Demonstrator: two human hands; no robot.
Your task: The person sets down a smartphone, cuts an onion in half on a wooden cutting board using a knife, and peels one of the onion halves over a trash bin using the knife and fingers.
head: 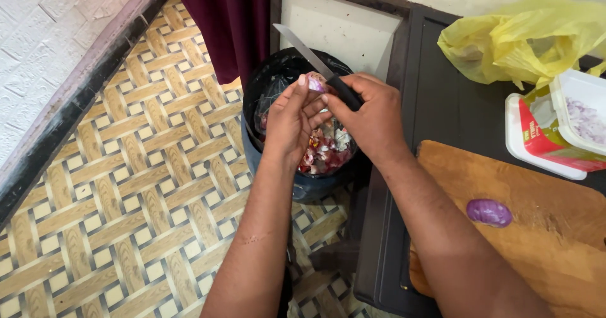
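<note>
both hands meet above the waste bin (297, 185) on the floor (126, 185), left of the tabletop (454, 103). on the tabletop lies a cutting board (543, 242) bearing a peeled onion (489, 212); behind it, tubs (555, 135), then a plastic bag (524, 40).

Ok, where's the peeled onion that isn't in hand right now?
In the head view, the peeled purple onion lies on the wooden cutting board at the right, beside the right forearm and below the white container of chopped onion.

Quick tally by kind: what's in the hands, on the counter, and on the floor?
Knife, in right hand: 1
Small onions: 2, one in left hand, one on cutting board
Cutting board: 1
Bin: 1
Yellow plastic bag: 1
White tubs: 2
Total: 8
</note>
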